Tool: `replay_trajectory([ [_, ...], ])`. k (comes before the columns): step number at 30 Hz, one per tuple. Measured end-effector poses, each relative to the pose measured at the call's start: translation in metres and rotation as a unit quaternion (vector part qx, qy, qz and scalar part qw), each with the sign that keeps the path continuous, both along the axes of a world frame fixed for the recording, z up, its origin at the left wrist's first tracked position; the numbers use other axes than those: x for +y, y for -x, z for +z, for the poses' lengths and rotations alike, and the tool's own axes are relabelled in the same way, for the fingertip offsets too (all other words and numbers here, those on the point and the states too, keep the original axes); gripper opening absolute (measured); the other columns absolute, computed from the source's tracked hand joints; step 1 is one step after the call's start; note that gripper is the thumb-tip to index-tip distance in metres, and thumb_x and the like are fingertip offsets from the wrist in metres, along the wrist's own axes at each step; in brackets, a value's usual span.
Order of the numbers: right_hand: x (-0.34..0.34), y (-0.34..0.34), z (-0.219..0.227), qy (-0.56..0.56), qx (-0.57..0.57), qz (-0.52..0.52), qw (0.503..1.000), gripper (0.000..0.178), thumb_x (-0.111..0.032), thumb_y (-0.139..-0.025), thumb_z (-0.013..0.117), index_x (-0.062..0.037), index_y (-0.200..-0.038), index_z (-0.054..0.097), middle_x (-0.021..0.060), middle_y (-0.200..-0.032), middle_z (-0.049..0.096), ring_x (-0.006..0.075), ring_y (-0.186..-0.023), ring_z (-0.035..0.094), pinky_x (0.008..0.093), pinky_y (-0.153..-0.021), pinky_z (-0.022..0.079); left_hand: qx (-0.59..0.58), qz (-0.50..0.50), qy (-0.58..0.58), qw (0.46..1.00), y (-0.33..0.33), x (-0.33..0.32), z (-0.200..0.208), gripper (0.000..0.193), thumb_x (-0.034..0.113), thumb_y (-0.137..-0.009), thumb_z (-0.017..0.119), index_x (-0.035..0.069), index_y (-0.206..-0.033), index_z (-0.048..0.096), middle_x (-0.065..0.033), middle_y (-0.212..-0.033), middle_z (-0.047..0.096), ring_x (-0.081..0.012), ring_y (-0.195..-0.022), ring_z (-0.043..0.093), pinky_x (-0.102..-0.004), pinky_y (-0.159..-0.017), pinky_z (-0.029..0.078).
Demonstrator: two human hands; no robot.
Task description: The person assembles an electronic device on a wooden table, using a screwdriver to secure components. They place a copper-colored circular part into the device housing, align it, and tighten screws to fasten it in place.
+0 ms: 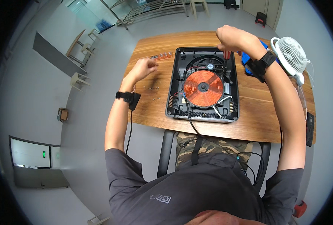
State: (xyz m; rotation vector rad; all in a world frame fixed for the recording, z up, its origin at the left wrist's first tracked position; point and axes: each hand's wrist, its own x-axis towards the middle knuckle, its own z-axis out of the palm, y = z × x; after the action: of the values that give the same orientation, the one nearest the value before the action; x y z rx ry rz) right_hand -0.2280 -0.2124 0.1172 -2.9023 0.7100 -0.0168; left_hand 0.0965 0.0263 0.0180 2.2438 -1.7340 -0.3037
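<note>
An opened induction cooker (170, 98) lies on the table, its black casing facing up and its round copper coil (198, 93) and fan (210, 66) exposed. My right hand (232, 38) is closed around the red handle of a screwdriver (227, 54), held upright over the cooker's far right corner. The tip is lost among the dark parts. To the left of the casing hovers my left hand (144, 69), fingers curled in; whatever they may hold is too small to make out. Several small screws (153, 88) lie on the wood nearer to me.
An orange strip with round silver parts (163, 56) rests beyond my left hand. A blue case (248, 62) sits partly behind my right wrist, beside a white fan (292, 54). A black cable (192, 123) runs from the cooker over the table's (260, 125) near edge.
</note>
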Motion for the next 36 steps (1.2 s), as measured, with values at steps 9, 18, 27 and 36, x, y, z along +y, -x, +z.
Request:
replay_trajectory([
  [9,0.022,-0.012,0.016,0.010,0.042,-0.048,0.998,0.022,-0.015,-0.090,0.073,0.0071,-0.092,0.072,0.0200,-0.088,0.076,0.0317,-0.069,0.075,0.0410,-0.058,0.063,0.014,0.004,-0.017,1.000,0.006,0.059,-0.052,0.021,0.011,-0.087,0.079,0.001,-0.105,0.076,-0.0168,-0.099,0.074,-0.0316,-0.093,0.073,-0.0397,-0.084,0.059],
  [18,0.013,-0.001,0.013,0.015,0.023,0.002,1.000,0.026,-0.011,-0.093,0.066,0.0136,-0.086,0.063,0.0226,-0.080,0.074,0.0319,-0.058,0.074,0.0388,-0.044,0.060,-0.023,-0.028,0.011,0.999,0.026,0.054,-0.064,0.019,0.009,-0.086,0.079,-0.002,-0.099,0.074,-0.0186,-0.097,0.070,-0.0383,-0.094,0.069,-0.0434,-0.085,0.056],
  [27,0.011,0.007,0.015,-0.026,0.025,-0.027,0.999,0.027,-0.011,-0.095,0.063,0.0137,-0.084,0.063,0.0206,-0.081,0.075,0.0296,-0.058,0.073,0.0368,-0.045,0.060,-0.019,-0.010,0.018,1.000,0.031,0.056,-0.070,0.011,0.006,-0.086,0.076,-0.002,-0.092,0.071,-0.0197,-0.095,0.068,-0.0401,-0.092,0.067,-0.0444,-0.082,0.055],
  [36,0.023,0.011,0.020,-0.004,0.020,-0.038,0.999,0.021,-0.013,-0.088,0.071,0.0070,-0.095,0.074,0.0186,-0.093,0.077,0.0319,-0.070,0.077,0.0402,-0.061,0.064,-0.013,0.023,0.052,0.998,0.033,0.056,-0.068,0.010,0.007,-0.091,0.073,-0.002,-0.094,0.070,-0.0152,-0.090,0.072,-0.0285,-0.085,0.071,-0.0389,-0.079,0.055],
])
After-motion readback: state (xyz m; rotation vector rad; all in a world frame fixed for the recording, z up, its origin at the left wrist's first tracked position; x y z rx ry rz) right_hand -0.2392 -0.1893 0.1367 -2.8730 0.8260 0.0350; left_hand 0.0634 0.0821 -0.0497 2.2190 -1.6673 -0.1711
